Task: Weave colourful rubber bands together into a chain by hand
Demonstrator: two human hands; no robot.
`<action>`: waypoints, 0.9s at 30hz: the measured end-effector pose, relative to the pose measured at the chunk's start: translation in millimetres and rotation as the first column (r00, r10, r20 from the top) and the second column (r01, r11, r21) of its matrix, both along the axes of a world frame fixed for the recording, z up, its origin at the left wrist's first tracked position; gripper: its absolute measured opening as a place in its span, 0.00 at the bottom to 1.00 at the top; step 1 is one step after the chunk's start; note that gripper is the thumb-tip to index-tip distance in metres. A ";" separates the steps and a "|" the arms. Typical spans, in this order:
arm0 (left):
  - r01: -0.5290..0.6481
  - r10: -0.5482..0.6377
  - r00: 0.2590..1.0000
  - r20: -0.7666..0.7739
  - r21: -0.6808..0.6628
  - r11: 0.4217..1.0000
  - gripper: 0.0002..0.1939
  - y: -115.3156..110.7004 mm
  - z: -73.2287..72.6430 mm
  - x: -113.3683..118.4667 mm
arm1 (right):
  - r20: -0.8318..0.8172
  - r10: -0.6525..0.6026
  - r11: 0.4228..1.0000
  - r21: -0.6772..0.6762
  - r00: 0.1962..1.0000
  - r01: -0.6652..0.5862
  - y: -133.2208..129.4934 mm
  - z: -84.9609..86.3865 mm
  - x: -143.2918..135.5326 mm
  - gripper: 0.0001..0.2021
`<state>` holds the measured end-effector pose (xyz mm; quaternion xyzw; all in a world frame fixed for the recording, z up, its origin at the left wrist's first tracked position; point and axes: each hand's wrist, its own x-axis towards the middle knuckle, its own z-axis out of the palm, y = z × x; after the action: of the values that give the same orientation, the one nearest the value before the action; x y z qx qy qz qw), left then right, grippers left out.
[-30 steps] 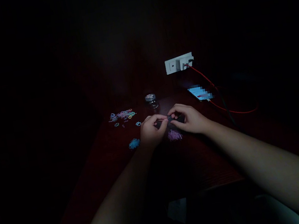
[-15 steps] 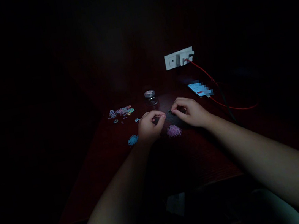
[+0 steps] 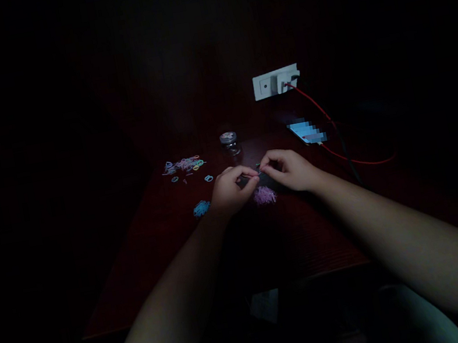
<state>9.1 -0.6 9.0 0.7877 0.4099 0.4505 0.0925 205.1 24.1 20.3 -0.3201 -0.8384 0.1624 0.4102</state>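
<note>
My left hand [image 3: 234, 189] is closed in a pinch, thumb against forefinger, above the dark red table [image 3: 172, 252]. Close to its fingertips, my right hand [image 3: 288, 169] pinches too. A thin, small strand shows between the two sets of fingertips; it looks like a rubber band, but the dim light hides its exact form. Just below the fingertips lies a pile of pink-purple rubber bands [image 3: 265, 194]. A pile of blue rubber bands [image 3: 201, 208] sits left of my left wrist, partly covered by it.
Mixed coloured rubber bands [image 3: 183, 165] are scattered at the back left, with a light blue band [image 3: 209, 178] nearer. Behind my hands stands a small clear jar [image 3: 229, 141]. A lit phone [image 3: 307, 131] lies back right, its red cable [image 3: 355, 161] running to a wall socket [image 3: 265, 87].
My hands have come closer together, the left moving slightly right, and the strand between them shows shorter. The whole view has shifted a little.
</note>
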 end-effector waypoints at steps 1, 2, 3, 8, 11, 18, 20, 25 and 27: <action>0.005 -0.005 1.000 -0.002 -0.003 1.000 0.06 -0.4 0.4 0.1 | 0.004 -0.006 1.000 -0.004 1.000 0.006 0.7 -0.3 0.4 0.06; 0.010 -0.010 1.000 -0.003 -0.004 1.000 0.05 -0.8 0.8 0.1 | 0.007 -0.009 1.000 -0.005 1.000 0.009 1.5 -0.6 0.9 0.06; 0.012 -0.012 1.000 -0.002 -0.004 1.000 0.05 -1.2 1.2 0.1 | 0.008 -0.009 1.000 -0.003 1.000 0.009 2.5 -0.9 1.5 0.06; -0.042 0.042 0.998 0.054 -0.013 0.999 0.05 -0.7 1.9 -1.2 | -0.001 -0.025 1.000 0.004 1.000 0.025 7.0 -2.3 3.8 0.06; -0.053 0.056 0.997 0.052 -0.047 0.997 0.07 0.3 1.0 -1.4 | 0.010 -0.025 1.000 0.001 1.000 0.025 5.2 -2.1 2.0 0.06; -0.010 0.001 0.996 -0.092 -0.090 0.996 0.08 -0.9 1.3 0.9 | 0.019 0.046 0.999 -0.003 0.999 -0.046 -3.9 -0.3 -5.3 0.05; -0.016 0.007 0.995 -0.095 -0.099 0.995 0.08 -0.7 1.1 0.6 | 0.033 0.040 0.999 -0.014 0.999 -0.039 -3.4 -0.4 -5.0 0.05; 0.004 -0.013 0.997 -0.073 -0.125 0.992 0.07 -0.7 -0.1 -1.5 | 0.077 -0.014 1.000 -0.005 0.997 0.015 2.2 0.4 0.9 0.05; 0.012 -0.027 0.994 -0.106 -0.137 0.990 0.07 -0.9 0.6 -3.5 | 0.107 -0.015 0.999 -0.027 0.994 0.018 5.3 0.2 4.6 0.05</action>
<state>5.5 -1.5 9.6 0.8067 0.4363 0.3774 0.1283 209.7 29.4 20.5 -0.3407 -0.8543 0.1532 0.3615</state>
